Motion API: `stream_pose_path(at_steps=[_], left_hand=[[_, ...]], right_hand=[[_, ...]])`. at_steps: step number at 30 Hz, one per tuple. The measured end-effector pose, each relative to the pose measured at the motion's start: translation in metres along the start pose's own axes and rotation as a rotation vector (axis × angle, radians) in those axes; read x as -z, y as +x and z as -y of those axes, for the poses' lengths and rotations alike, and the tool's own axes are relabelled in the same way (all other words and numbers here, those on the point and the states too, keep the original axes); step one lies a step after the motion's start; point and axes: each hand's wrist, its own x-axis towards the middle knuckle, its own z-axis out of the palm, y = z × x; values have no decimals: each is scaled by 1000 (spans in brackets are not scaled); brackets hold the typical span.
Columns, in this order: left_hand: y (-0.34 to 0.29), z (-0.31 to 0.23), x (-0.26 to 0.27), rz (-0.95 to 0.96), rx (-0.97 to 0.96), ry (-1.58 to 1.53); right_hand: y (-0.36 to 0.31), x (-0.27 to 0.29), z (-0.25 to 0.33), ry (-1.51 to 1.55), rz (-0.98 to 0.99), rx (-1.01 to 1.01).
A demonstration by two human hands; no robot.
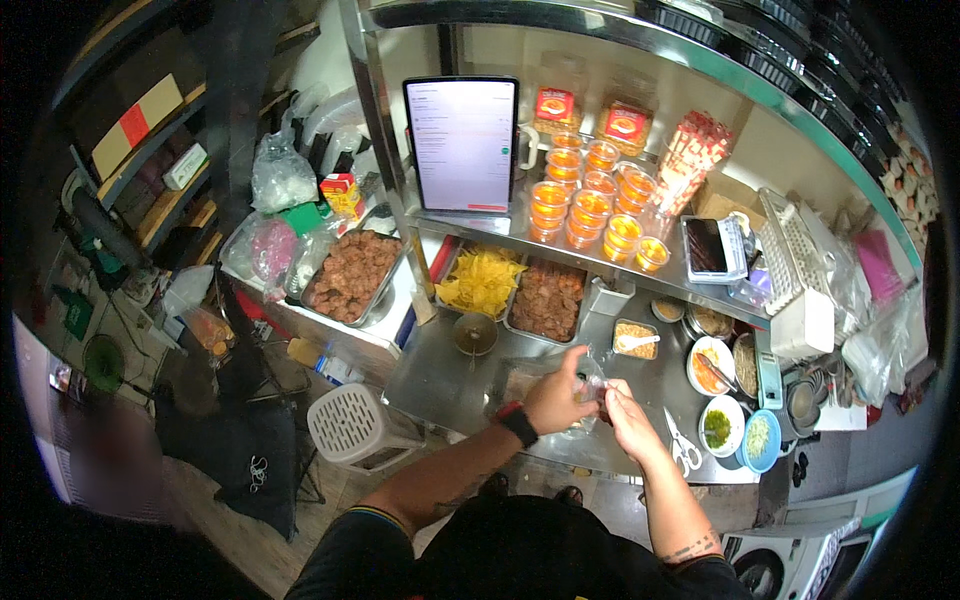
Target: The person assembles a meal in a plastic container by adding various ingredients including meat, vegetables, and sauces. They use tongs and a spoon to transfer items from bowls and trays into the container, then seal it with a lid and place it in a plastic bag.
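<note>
My left hand [558, 401], with a dark watch on the wrist, is closed over the front of the steel counter [430, 378]. Close beside it, my right hand [629, 420] is closed too, its fingertips nearly meeting the left ones. Between them they grip a clear crinkled plastic bag [594, 372]; what it contains is too small and covered to make out. Behind the hands stand a tray of browned meat [546, 300] and a tray of yellow chip-like pieces [480, 281]. A pot with a ladle [475, 335] sits to their left.
Scissors [683, 445] lie right of my hands, near bowls of chopped greens [717, 429] and orange shreds [711, 366]. A shelf above holds a tablet [462, 146], stacked lidded cups [590, 207] and a phone [706, 245]. A plastic stool [362, 426] stands at left.
</note>
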Motion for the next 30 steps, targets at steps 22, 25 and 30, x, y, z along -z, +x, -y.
stream_pose_path(at_steps=[22, 25, 30], left_hand=[[64, -9, 5, 353, -424, 1047], [77, 1, 2, 330, -345, 780], [74, 68, 25, 182, -387, 512]], right_hand=[[46, -42, -69, 0, -21, 132], [47, -45, -54, 84, -99, 107], [69, -32, -59, 514, -32, -170]])
